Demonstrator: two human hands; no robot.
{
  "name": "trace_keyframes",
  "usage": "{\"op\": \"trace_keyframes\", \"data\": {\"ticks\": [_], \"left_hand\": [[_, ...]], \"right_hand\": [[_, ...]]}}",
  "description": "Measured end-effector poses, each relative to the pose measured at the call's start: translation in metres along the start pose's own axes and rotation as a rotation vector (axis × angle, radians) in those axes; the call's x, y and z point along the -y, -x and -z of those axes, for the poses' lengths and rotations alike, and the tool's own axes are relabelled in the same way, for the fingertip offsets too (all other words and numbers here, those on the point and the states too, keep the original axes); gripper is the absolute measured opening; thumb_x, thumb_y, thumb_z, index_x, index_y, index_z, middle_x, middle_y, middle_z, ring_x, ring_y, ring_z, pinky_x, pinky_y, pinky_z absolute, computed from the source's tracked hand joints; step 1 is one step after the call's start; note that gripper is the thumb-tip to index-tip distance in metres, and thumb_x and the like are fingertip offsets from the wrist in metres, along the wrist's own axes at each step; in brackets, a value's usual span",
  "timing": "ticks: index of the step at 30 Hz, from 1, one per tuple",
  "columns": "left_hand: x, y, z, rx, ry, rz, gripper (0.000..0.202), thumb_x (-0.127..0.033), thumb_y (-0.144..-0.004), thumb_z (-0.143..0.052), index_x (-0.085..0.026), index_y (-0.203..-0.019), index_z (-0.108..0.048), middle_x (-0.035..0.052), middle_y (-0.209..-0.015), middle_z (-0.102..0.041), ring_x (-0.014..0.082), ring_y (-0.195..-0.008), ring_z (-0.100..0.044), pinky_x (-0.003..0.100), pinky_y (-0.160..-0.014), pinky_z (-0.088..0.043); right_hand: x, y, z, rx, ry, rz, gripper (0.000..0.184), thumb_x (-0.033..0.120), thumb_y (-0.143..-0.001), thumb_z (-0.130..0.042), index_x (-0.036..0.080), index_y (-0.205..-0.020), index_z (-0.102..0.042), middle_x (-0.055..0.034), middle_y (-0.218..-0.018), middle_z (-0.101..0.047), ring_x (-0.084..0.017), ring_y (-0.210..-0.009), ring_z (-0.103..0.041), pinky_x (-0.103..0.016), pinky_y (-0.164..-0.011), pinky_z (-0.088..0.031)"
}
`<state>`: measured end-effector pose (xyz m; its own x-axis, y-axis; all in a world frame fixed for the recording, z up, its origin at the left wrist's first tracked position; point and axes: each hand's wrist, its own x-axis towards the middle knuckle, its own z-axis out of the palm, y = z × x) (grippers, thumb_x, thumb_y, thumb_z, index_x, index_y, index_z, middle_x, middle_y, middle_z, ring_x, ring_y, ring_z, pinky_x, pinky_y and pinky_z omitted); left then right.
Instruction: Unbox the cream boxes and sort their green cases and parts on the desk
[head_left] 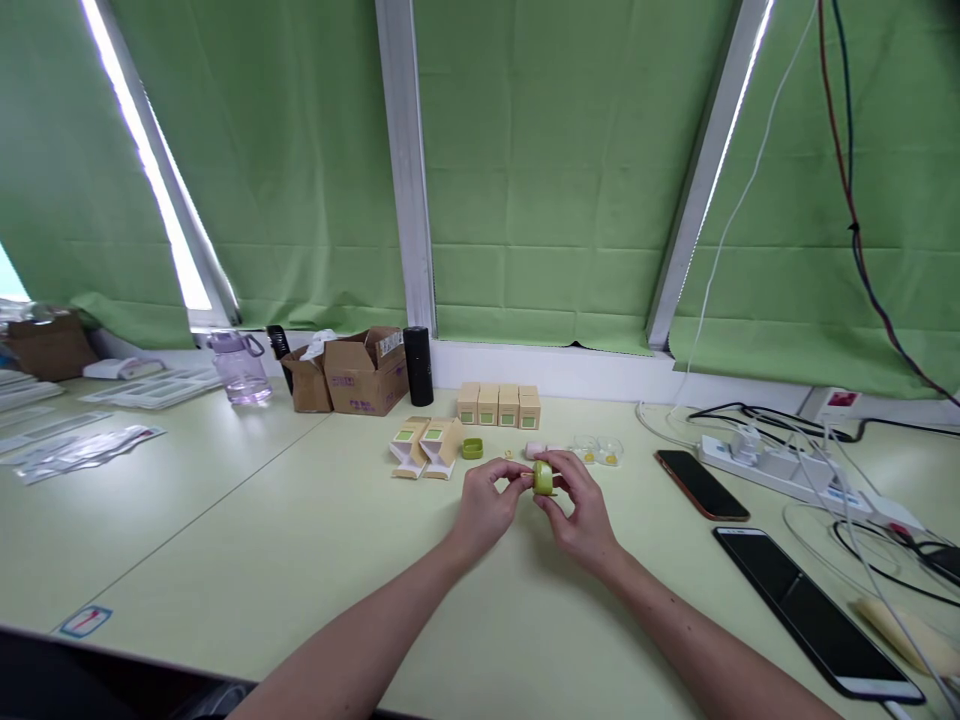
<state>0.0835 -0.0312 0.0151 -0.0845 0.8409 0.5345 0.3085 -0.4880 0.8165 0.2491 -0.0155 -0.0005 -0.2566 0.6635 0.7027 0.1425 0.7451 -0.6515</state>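
Observation:
Above the table, my right hand [581,515] grips a small green rounded piece [543,478] between thumb and fingers. The fingertips of my left hand [486,505] are closed at the left side of this same piece; whether they also pinch some smaller part I cannot make out. Just behind my hands lie a green square open piece [472,448], a tiny yellow ring [508,454] and a pale pink cylinder [534,450]. Clear round plastic pieces with yellow centres [609,453] lie to the right of these.
Several small boxes [498,407] stand in a row at the back; two opened cartons [442,440] lie left of them. Cardboard boxes [367,372], a black cylinder [418,366] and a purple bottle [238,368] stand further left. Phone [701,484], tablet [814,605] and power strip [787,475] occupy the right.

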Motion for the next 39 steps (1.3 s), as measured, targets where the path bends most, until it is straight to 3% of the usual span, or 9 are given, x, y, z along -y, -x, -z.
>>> {"op": "trace_keyframes", "data": {"ticks": [6, 10, 19, 28, 34, 39], "left_hand": [[0.001, -0.001, -0.001, 0.022, 0.066, 0.010, 0.022, -0.021, -0.082, -0.074, -0.019, -0.104, -0.078, 0.0072, -0.100, -0.080, 0.0206, -0.089, -0.073, 0.034, -0.085, -0.059], [0.002, -0.004, 0.004, 0.040, 0.092, -0.004, 0.034, -0.026, -0.085, -0.074, -0.016, -0.117, -0.072, 0.0116, -0.108, -0.077, 0.0226, -0.097, -0.073, 0.038, -0.089, -0.059], [0.004, -0.012, 0.015, 0.123, -0.046, -0.162, 0.048, -0.017, -0.082, -0.079, -0.025, -0.128, -0.066, 0.0104, -0.129, -0.069, 0.0265, -0.121, -0.062, 0.044, -0.098, -0.052], [0.001, -0.016, 0.018, 0.175, -0.128, -0.246, 0.047, -0.014, -0.080, -0.081, -0.027, -0.124, -0.069, 0.0074, -0.120, -0.071, 0.0275, -0.119, -0.057, 0.048, -0.103, -0.049], [0.001, -0.016, 0.019, 0.213, -0.182, -0.355, 0.052, -0.011, -0.083, -0.077, -0.028, -0.131, -0.065, 0.0080, -0.121, -0.069, 0.0280, -0.120, -0.055, 0.049, -0.102, -0.050], [0.002, -0.014, 0.019, 0.186, -0.227, -0.397, 0.047, -0.013, -0.086, -0.074, -0.027, -0.129, -0.064, 0.0089, -0.119, -0.068, 0.0282, -0.118, -0.055, 0.049, -0.100, -0.052]], "right_hand": [[-0.001, -0.003, -0.002, -0.010, -0.185, -0.106, 0.041, 0.027, -0.094, -0.063, 0.033, -0.135, -0.059, -0.0097, -0.134, -0.052, -0.024, -0.119, -0.060, -0.039, -0.094, -0.060], [-0.004, -0.004, -0.001, -0.020, -0.139, -0.083, 0.039, 0.035, -0.098, -0.060, 0.033, -0.137, -0.061, -0.0108, -0.132, -0.053, -0.025, -0.122, -0.059, -0.042, -0.097, -0.058], [-0.007, -0.003, 0.000, -0.093, 0.074, 0.004, 0.056, 0.023, -0.089, -0.066, 0.030, -0.143, -0.049, -0.0106, -0.129, -0.062, -0.027, -0.116, -0.062, -0.050, -0.100, -0.056], [-0.002, -0.002, 0.005, -0.051, 0.260, 0.186, 0.054, 0.013, -0.093, -0.054, 0.029, -0.144, -0.046, -0.0103, -0.133, -0.065, -0.029, -0.125, -0.063, -0.053, -0.102, -0.057], [-0.008, -0.003, 0.010, -0.007, 0.391, 0.374, 0.067, 0.007, -0.095, -0.049, 0.031, -0.156, -0.034, -0.0118, -0.141, -0.062, -0.030, -0.132, -0.060, -0.057, -0.106, -0.055], [-0.002, -0.005, 0.013, -0.010, 0.390, 0.385, 0.061, 0.010, -0.094, -0.052, 0.029, -0.151, -0.043, -0.0132, -0.141, -0.061, -0.031, -0.132, -0.059, -0.056, -0.103, -0.057]]}}
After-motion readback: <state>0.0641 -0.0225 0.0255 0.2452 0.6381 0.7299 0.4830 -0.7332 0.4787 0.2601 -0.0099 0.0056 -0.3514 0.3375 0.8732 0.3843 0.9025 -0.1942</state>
